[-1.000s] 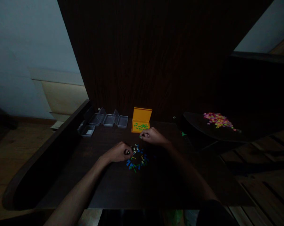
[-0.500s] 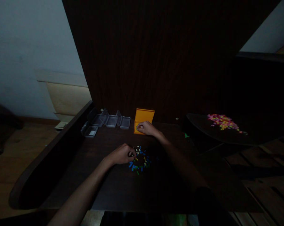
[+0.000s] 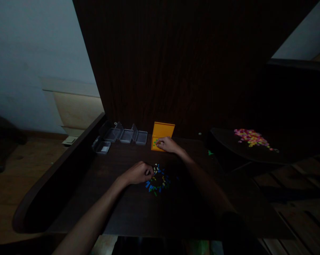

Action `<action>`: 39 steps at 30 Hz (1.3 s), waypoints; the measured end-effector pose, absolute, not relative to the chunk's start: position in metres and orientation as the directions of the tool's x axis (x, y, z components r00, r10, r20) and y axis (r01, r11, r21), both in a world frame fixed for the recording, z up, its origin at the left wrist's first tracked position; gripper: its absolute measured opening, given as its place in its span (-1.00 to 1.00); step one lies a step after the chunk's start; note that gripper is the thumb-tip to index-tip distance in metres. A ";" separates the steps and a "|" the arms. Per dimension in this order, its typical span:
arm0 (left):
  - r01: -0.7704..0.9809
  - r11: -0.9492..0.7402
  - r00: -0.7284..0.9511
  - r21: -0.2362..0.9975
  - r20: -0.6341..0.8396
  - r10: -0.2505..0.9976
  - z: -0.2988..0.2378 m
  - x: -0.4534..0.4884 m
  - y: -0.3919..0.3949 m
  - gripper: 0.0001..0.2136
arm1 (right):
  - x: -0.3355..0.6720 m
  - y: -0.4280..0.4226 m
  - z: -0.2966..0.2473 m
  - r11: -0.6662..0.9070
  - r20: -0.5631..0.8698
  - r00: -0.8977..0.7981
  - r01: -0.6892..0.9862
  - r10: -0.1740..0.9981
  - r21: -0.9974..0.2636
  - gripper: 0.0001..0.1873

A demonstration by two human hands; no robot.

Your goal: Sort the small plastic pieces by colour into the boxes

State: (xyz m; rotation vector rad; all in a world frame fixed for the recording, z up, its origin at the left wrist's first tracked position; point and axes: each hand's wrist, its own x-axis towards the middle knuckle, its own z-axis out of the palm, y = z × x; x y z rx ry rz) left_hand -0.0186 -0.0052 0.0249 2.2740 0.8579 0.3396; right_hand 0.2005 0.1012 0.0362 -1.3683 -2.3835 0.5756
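On the dark table (image 3: pixel 128 212), a loose ring of small blue, green, yellow and white pieces (image 3: pixel 160 188) lies spread out. My left hand (image 3: pixel 140 173) rests at the ring's left side, fingers curled together; whatever they pinch is too small to make out. Farther back stands an open yellow box (image 3: pixel 164 129) with its lid upright. My right hand (image 3: pixel 167 144) is over the box's lower half, fingertips pinched inside it. Several small green pieces (image 3: pixel 154 143) show in the box beside those fingertips. Anything between the right fingers is hidden.
Clear plastic boxes (image 3: pixel 141 137) with raised lids stand in a row left of the yellow box. A smaller clear box (image 3: pixel 103 147) holds something white. At right, a pile of pink and yellow pieces (image 3: pixel 251 137) lies on a dark surface. Green bits (image 3: pixel 210 152) lie near the table's right side.
My right hand has shifted slightly right within the yellow box, uncovering green pieces there. My left hand stays by the ring of pieces, nearly unmoved.
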 end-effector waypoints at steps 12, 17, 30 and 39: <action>0.514 -0.489 0.681 0.705 0.011 0.732 0.030 -0.023 -0.003 -0.81 | 0.201 0.022 0.033 0.457 0.094 -0.587 0.508 0.804 -0.730 -0.84; 0.491 -0.425 0.623 0.761 0.034 0.781 0.031 -0.024 0.000 -0.80 | 0.197 0.001 0.024 0.614 0.248 -0.624 0.480 0.741 -0.627 -0.87; 0.347 -0.248 0.395 0.905 0.099 0.914 0.029 -0.020 0.004 -0.72 | 0.178 -0.005 0.013 0.649 0.503 -0.410 0.513 0.761 -0.562 -0.82; 0.293 -0.175 0.333 0.940 0.071 0.940 0.024 -0.018 0.007 -0.68 | 0.172 -0.001 0.014 0.662 0.543 -0.388 0.528 0.745 -0.532 -0.81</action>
